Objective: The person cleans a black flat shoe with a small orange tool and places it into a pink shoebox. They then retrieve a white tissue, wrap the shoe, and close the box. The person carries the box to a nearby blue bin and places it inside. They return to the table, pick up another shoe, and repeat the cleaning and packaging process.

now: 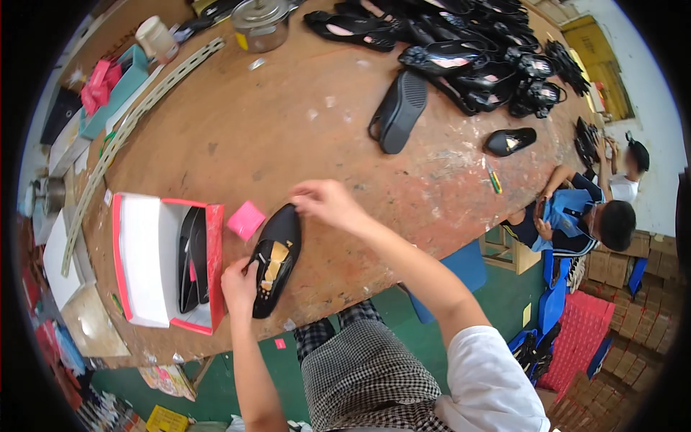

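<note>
A black flat shoe (279,252) with a gold-coloured patch on its insole stands on the worn brown table, toe pointing away from me. My left hand (240,284) grips its near left side, the thumb over the rim. At the toe, the fingertips of my right hand (325,204) are pinched together against the shoe's tip. Left of the shoe is an opened red-and-white shoebox (214,268), with another black shoe (188,259) lying on its side inside. Between box and shoe lies a small pink paper square (246,220).
A heap of black shoes (461,61) covers the far right. Nearer are an upturned shoe (403,111), a single shoe (510,141) and a cutter (494,180). A slotted metal strip (119,140) curves along the left. A lidded pot (260,27) stands far off; a co-worker (576,216) sits right.
</note>
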